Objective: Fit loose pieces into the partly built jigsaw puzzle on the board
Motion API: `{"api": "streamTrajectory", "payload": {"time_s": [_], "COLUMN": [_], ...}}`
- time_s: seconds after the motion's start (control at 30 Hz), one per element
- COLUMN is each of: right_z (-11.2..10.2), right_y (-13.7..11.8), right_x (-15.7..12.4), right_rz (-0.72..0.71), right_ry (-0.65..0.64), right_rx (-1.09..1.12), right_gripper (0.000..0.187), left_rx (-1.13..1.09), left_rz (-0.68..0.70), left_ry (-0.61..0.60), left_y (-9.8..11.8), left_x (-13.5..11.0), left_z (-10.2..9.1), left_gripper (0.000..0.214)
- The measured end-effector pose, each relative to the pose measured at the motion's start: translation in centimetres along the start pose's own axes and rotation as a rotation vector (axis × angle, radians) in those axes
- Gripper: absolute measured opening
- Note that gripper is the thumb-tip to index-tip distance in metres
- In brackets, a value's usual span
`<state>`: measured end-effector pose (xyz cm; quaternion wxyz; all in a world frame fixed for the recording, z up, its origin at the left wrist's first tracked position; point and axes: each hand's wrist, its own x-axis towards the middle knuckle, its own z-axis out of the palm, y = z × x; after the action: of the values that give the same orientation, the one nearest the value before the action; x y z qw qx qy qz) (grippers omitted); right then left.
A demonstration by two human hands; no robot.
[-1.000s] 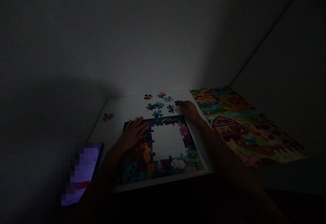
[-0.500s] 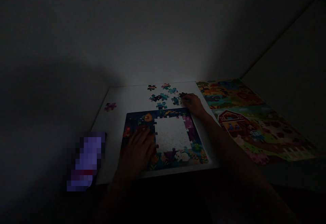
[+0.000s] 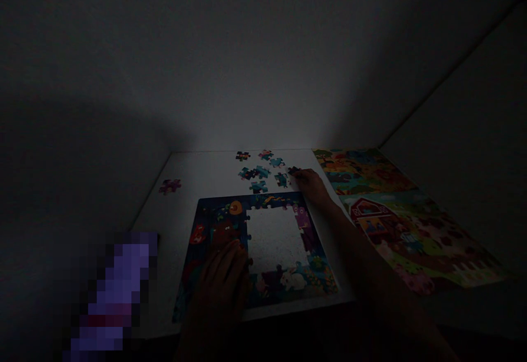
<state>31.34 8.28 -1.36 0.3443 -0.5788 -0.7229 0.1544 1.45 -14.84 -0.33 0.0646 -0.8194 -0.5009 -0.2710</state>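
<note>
1. The left hand (image 3: 220,290) lies flat, fingers extended, open and holding nothing, on the lower-left part of a colourful cardboard jigsaw puzzle (image 3: 214,225), whose border surrounds a bare white centre.
2. The right hand (image 3: 310,185) rests just above the puzzle, its fingertips (image 3: 300,173) on a dark jigsaw piece (image 3: 292,170); whether it grips the piece cannot be told.
3. Loose teal and dark jigsaw pieces (image 3: 259,187) lie just beside that hand on the white surface (image 3: 193,181), with a purple jigsaw piece (image 3: 169,186) well to the left.
4. A printed farm-scene sheet (image 3: 411,236) lies to the right, and a pixelated purple-lit rectangular object (image 3: 111,296) sits at lower left.
</note>
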Motion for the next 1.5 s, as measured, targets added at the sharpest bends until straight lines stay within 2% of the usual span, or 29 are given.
{"api": "streamTrajectory", "payload": {"time_s": [0.17, 0.4, 0.87, 1.07, 1.27, 1.5], "right_z": [-0.2, -0.4, 0.8, 0.7, 0.5, 0.4], "right_y": [0.2, 1.9, 2.6, 2.9, 3.2, 3.0], "right_x": [-0.2, 0.1, 0.4, 0.7, 0.7, 0.7], "right_rz": [0.036, 0.121, 0.136, 0.201, 0.194, 0.238], "right_ry": [0.098, 0.233, 0.244, 0.236, 0.277, 0.293], "right_rx": [0.119, 0.192, 0.192, 0.238, 0.299, 0.308], "right_gripper": [0.032, 0.036, 0.033, 0.036, 0.038, 0.038], "left_rx": [0.033, 0.085, 0.177, 0.153, 0.178, 0.165], "left_rz": [0.020, 0.067, 0.260, 0.277, 0.321, 0.294], "left_ry": [-0.007, 0.025, 0.100, 0.119, 0.134, 0.136], "left_y": [-0.2, -0.8, -3.4, -4.1, -4.4, -4.4], "left_x": [-0.6, -0.4, -1.2, -1.4, -1.3, -1.3], "left_z": [0.5, 0.3, 2.2, 2.4, 2.6, 2.8], "left_gripper": [0.036, 0.041, 0.040, 0.040, 0.038, 0.042]}}
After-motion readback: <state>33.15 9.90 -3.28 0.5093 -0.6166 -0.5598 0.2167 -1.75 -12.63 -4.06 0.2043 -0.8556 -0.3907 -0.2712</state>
